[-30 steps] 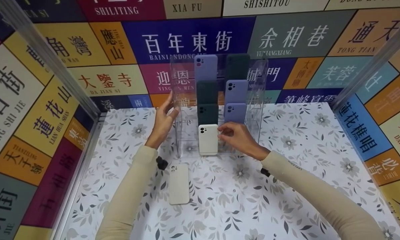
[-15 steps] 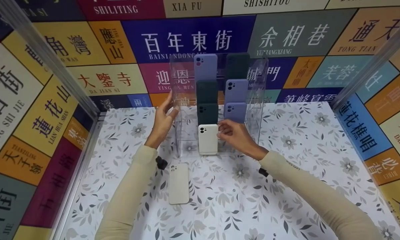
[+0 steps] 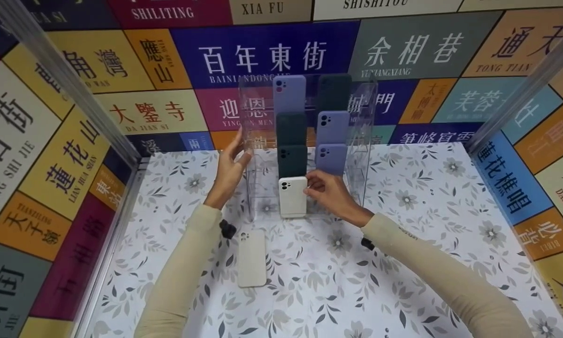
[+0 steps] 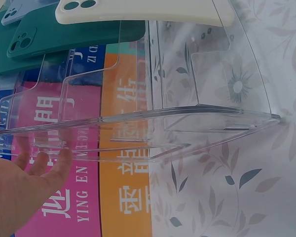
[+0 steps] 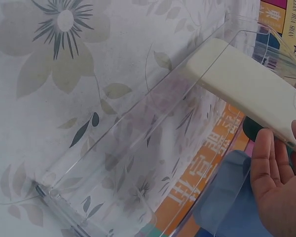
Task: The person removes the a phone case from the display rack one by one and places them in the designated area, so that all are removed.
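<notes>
A clear, tiered display stand (image 3: pixel 359 164) stands against the back wall. My right hand (image 3: pixel 330 192) pinches the upper right edge of a cream phone case (image 3: pixel 292 199) at its lowest front tier. In the right wrist view, that case (image 5: pixel 246 86) slants across the clear front lip, thumb on its camera side and fingers beneath. My left hand (image 3: pixel 227 173) holds the stand's left side panel; in the left wrist view its fingertips (image 4: pixel 64 153) meet the clear wall. A second cream phone case (image 3: pixel 252 258) lies flat on the table near my left wrist.
Higher tiers bear lilac phone cases, one at top left (image 3: pixel 290 94) and others at right (image 3: pixel 333 124), plus several dark green cases (image 3: pixel 292 129). A floral cloth (image 3: pixel 338 277) covers the table. Printed sign panels (image 3: pixel 262 54) and metal posts (image 3: pixel 105 112) enclose it.
The held cream case has tipped slightly, its top edge sitting a little lower. My right hand has shifted a touch leftward with it. My left hand stays put.
</notes>
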`<state>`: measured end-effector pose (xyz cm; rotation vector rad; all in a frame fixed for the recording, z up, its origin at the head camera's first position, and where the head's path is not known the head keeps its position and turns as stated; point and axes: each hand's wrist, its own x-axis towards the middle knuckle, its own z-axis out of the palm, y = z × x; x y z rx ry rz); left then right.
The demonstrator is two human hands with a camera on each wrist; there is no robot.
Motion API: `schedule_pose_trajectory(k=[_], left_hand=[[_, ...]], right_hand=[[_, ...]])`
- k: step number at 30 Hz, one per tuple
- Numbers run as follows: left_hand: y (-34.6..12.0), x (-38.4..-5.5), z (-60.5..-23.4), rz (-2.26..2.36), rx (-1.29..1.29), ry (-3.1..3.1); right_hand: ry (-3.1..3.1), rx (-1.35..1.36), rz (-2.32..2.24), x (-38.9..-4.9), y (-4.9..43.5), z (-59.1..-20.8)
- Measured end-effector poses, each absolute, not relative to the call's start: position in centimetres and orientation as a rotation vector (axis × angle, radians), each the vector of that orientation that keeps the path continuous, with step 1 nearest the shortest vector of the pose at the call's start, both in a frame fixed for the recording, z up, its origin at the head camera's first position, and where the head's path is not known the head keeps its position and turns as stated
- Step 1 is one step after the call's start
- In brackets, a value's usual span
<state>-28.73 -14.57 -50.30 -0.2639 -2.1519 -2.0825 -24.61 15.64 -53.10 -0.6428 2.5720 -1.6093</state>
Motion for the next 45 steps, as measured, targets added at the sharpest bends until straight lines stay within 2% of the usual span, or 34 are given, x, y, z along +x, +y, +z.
schedule_pose_trajectory(k=[22,45], left_hand=[[-14.6,-28.6,-50.3,-2.050,-0.280,-2.183],[-14.7,-28.5,-50.2,-2.037,-0.282,-2.199]], right_hand=[[2.620,-0.626,-1.689,-24.0,15.2,-52.5],[2.651,-0.660,-1.708,-20.9,15.9,-52.1]])
